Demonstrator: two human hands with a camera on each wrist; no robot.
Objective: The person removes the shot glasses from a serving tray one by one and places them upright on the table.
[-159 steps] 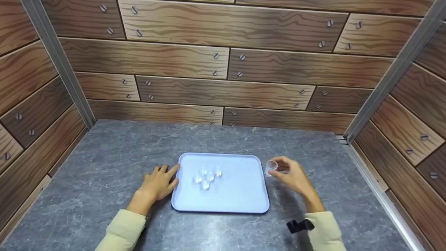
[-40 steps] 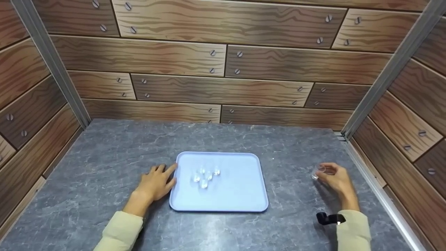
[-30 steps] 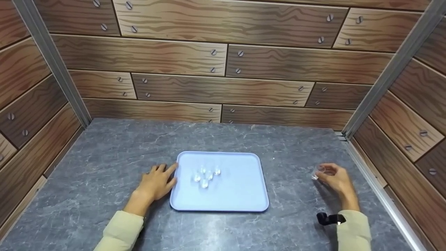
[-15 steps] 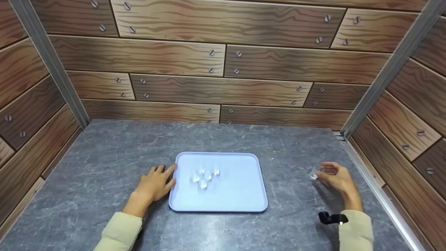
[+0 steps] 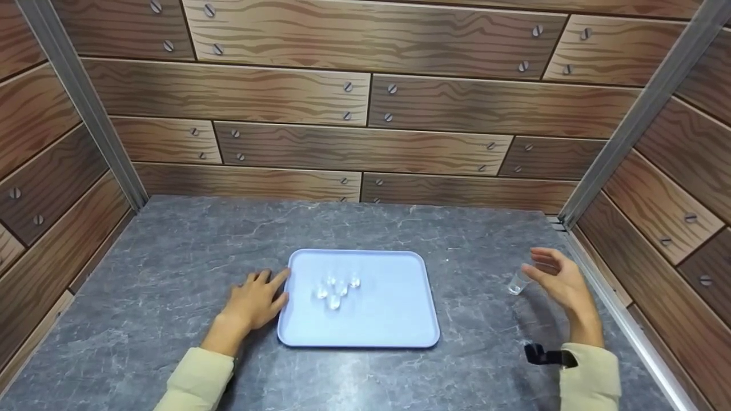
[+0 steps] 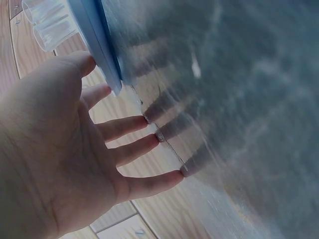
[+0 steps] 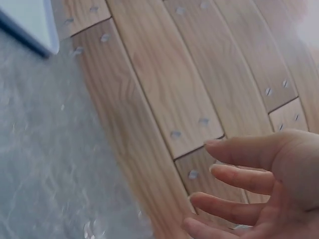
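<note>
On the grey table at the right stands a small clear cup (image 5: 516, 286), like a shot glass. My right hand (image 5: 562, 281) is just above and beside it, fingers and thumb spread apart, holding nothing; in the right wrist view that hand (image 7: 254, 189) also shows a gap between thumb and fingers. A light blue tray (image 5: 388, 319) lies in the middle, bearing several small clear cups (image 5: 334, 302) on its left half. My left hand (image 5: 251, 302) rests on the table with thumb and forefinger touching the tray's left edge. The left wrist view shows its fingers (image 6: 134, 152) spread out.
The grey marbled table (image 5: 194, 240) is bounded by a wood-patterned back wall (image 5: 302, 145) and side walls. A metal rail (image 5: 639, 337) runs along the table's right side. A black wrist camera mount (image 5: 542, 355) sits at the right sleeve.
Earlier my right hand carried the cup from beside the tray to the right. Since half a second ago it has let go and risen, leaving the cup standing. My left hand has stayed put.
</note>
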